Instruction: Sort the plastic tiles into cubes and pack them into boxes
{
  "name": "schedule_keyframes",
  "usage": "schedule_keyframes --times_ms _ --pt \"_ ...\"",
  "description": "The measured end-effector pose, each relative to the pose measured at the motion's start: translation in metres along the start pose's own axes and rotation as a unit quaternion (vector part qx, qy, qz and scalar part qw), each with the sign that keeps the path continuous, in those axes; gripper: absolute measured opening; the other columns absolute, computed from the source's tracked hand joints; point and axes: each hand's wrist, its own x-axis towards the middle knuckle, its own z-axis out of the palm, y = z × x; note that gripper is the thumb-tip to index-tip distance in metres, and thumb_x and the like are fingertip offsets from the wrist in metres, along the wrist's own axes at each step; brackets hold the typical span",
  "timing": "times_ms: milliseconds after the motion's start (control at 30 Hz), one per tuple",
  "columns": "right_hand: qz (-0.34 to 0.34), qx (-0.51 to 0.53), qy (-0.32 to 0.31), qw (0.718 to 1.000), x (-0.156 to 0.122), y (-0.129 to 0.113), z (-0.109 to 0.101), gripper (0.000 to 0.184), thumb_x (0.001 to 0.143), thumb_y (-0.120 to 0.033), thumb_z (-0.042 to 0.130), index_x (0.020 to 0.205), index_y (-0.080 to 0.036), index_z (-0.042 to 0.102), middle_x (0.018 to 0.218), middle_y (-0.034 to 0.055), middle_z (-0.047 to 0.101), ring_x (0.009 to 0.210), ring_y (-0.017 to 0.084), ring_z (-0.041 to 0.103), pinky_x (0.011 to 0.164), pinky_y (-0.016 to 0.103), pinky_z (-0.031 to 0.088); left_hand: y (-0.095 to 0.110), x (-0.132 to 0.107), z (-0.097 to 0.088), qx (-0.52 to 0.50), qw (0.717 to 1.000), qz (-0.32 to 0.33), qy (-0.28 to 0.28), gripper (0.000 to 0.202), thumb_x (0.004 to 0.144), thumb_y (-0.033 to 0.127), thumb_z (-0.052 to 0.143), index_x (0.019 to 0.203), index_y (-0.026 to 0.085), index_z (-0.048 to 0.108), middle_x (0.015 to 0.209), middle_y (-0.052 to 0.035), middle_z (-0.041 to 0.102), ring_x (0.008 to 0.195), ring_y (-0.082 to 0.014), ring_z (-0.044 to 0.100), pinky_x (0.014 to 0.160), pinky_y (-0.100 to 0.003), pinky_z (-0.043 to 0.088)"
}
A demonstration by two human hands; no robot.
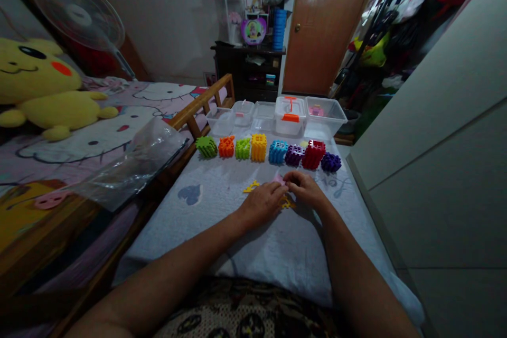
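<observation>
My left hand and my right hand meet over the pale cloth, fingers pinched together on a small pink flat piece. A yellow flat piece lies just left of my left hand, and another yellow piece peeks out under the hands. Behind them stands a row of several plastic cubes: green, orange, lime, yellow, blue, purple, red and a dark purple one.
Clear plastic boxes stand at the far edge, one with an orange latch. A clear plastic bag lies on the wooden bed rail at left, near a yellow plush toy. A fan, a door and a grey cabinet surround the surface.
</observation>
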Motion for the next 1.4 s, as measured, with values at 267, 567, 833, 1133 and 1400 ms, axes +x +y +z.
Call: schedule_keyframes --times_ms 267,567,833,1133,1400 --pt "0.004 -0.21 -0.127 0.969 -0.014 -0.022 -0.008 0.019 0.066 -0.02 0.074 0.077 -0.019 0.059 0.075 -0.0014 0.057 0.065 0.012 0.046 0.058 0.024 0.033 -0.045 -0.017 -0.033 0.082 0.984 -0.158 -0.017 0.036 0.079 0.029 0.068 0.113 0.017 0.062 0.111 -0.0113 0.062 0.106 -0.0282 0.057 0.094 -0.04 0.046" --pt "-0.003 -0.251 -0.141 0.958 -0.018 -0.032 -0.002 0.021 0.064 -0.012 0.069 0.079 -0.019 0.057 0.079 0.0009 0.058 0.068 0.014 0.047 0.06 0.026 0.034 -0.05 -0.013 -0.033 0.052 0.976 -0.209 -0.028 0.013 0.082 0.021 0.061 0.093 0.018 0.068 0.092 -0.0073 0.068 0.086 -0.0223 0.064 0.077 -0.032 0.047" --pt "0.01 -0.185 -0.106 0.977 -0.013 -0.019 -0.01 0.017 0.072 -0.02 0.066 0.085 -0.02 0.056 0.071 -0.0041 0.054 0.06 0.012 0.046 0.055 0.024 0.03 -0.039 0.007 -0.015 -0.008 0.984 -0.178 0.02 0.022 0.082 0.022 0.063 0.103 0.017 0.067 0.094 -0.0068 0.069 0.086 -0.0212 0.064 0.079 -0.032 0.05" --pt "-0.042 -0.19 0.037 0.98 0.009 -0.01 0.025 0.021 0.075 -0.021 0.068 0.095 -0.017 0.061 0.085 0.0024 0.058 0.075 0.016 0.052 0.068 0.028 0.04 -0.047 -0.008 -0.007 -0.085 0.986 -0.117 0.082 0.048 0.075 0.021 0.071 0.121 0.018 0.059 0.11 -0.0083 0.063 0.103 -0.0242 0.06 0.092 -0.038 0.05" --pt "-0.057 -0.238 0.025 0.969 0.006 -0.01 0.028 0.019 0.077 -0.022 0.071 0.094 -0.016 0.064 0.085 0.0025 0.056 0.079 0.017 0.051 0.071 0.028 0.038 -0.044 -0.009 -0.007 0.006 0.986 -0.144 0.089 0.01 0.085 0.026 0.07 0.088 0.017 0.069 0.093 -0.0067 0.065 0.093 -0.0224 0.058 0.087 -0.035 0.048"
